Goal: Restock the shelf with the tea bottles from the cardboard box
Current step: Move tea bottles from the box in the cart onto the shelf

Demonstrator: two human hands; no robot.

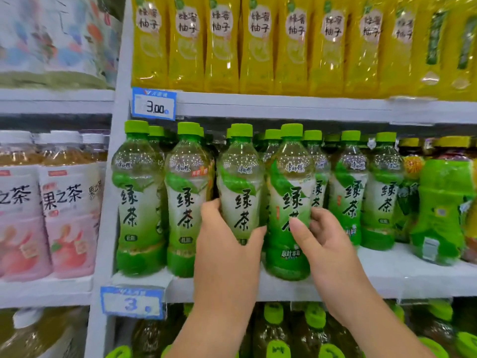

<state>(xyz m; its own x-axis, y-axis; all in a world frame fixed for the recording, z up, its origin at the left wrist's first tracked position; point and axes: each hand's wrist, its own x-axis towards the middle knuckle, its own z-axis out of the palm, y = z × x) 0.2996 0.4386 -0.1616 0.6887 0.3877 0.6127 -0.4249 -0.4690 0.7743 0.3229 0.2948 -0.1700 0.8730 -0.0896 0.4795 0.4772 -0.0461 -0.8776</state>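
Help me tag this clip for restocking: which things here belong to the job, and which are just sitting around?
Job: left hand gripping a green tea bottle; right hand gripping the neighbouring green tea bottle; middle shelf; standing green tea row.
Bystanders: yellow bottles above; pink fruit tea bottles; price tag; lower-shelf bottles.

Tea bottles (240,192) green-labelled, lime caps; upper packs (222,45) yellow.

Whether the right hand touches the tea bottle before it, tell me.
Touching. Head view shows the right hand wrapped round the front green tea bottle, thumb across its label.
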